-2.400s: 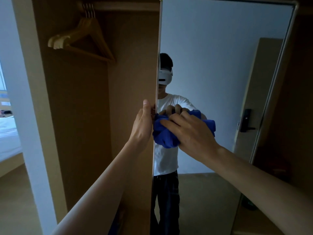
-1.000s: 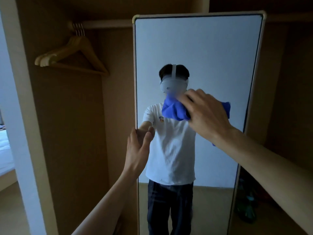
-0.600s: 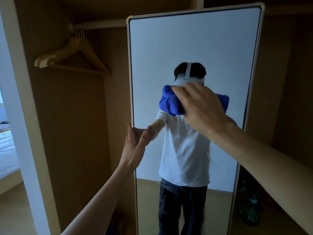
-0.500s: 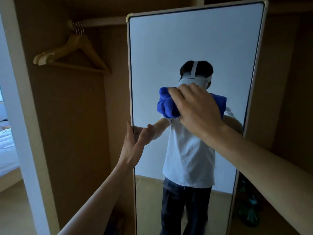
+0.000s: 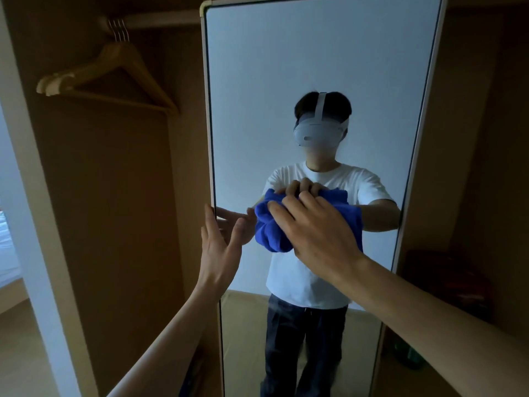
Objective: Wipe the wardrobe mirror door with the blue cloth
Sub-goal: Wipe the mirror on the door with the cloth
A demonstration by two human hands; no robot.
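The tall wardrobe mirror door (image 5: 286,67) stands open in front of me, its glass facing me and showing a reflected person. My right hand (image 5: 315,233) presses a bunched blue cloth (image 5: 269,230) flat against the glass at mid height. My left hand (image 5: 220,242) holds the mirror door's left edge, fingers spread along the frame and thumb on the glass side. Part of the cloth is hidden under my right hand.
To the left, the open wardrobe compartment (image 5: 114,196) holds wooden hangers (image 5: 108,73) on a rail (image 5: 148,21). A white wall edge (image 5: 34,224) and a bed lie at far left. Dark wardrobe interior with dim objects (image 5: 446,276) sits to the right of the door.
My right hand has slid the blue cloth down the glass from head height to chest height. My left hand stays on the door's left edge.
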